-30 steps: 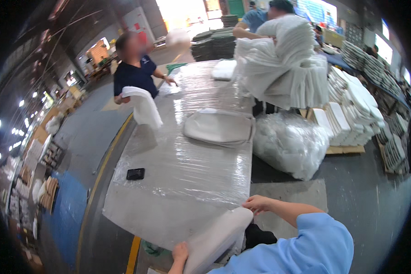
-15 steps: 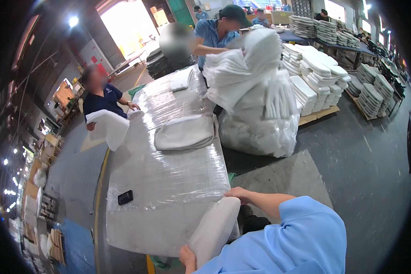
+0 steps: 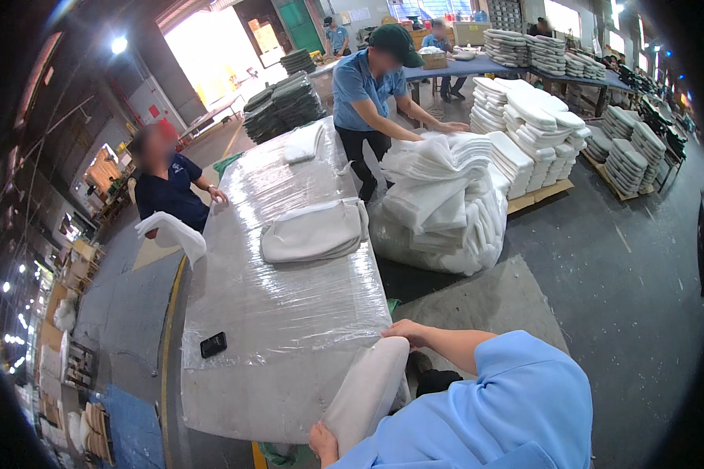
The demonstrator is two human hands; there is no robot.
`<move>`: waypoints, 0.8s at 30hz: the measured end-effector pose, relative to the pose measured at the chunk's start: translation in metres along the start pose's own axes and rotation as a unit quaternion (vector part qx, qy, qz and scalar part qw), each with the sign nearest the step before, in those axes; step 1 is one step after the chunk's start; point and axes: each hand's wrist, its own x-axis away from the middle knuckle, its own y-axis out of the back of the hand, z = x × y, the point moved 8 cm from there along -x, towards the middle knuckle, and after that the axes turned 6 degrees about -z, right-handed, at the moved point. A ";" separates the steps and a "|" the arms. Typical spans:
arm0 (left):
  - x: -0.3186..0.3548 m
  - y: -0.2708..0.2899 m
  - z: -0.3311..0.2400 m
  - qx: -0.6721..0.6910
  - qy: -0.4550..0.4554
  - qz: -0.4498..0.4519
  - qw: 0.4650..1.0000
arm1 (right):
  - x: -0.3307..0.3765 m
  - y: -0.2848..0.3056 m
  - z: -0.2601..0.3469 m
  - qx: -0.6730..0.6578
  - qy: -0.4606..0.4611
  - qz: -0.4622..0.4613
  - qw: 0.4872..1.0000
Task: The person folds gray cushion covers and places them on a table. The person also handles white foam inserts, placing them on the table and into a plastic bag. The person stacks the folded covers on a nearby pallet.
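A pale grey-white cushion [image 3: 368,387] stands tilted at the near right edge of the table, against my body. My left hand [image 3: 323,442] grips its lower left end, fingers curled round the edge. At the far upper corner my right hand [image 3: 407,332] is closed on the same cushion, its fingertips partly hidden. Farther up the table lies a small stack of flat whitish covers [image 3: 313,232]. A black phone-like device [image 3: 213,345] rests on the left part of the table.
Clear plastic film covers much of the long table [image 3: 250,414]. Across it, a person in dark blue [image 3: 172,187] holds a white pad [image 3: 176,233]. Another in light blue [image 3: 371,98] leans over a bagged heap of white sheets [image 3: 446,187]. Cushion stacks [image 3: 536,117] stand behind.
The person in light blue has lowered the white sheets onto the heap and now reaches over it. The dark-blue-shirted person's pad has dipped. My hands keep their hold on the cushion.
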 end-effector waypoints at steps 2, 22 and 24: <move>0.000 0.001 0.004 -0.012 -0.004 -0.004 1.000 | -0.002 -0.005 0.000 -0.008 -0.006 0.004 1.000; 0.026 -0.003 0.047 0.133 0.065 0.068 0.987 | -0.007 0.005 0.030 0.370 -0.070 0.050 0.925; 0.039 0.012 0.054 0.184 0.095 -0.012 0.978 | -0.002 -0.019 0.044 0.417 -0.038 0.073 0.905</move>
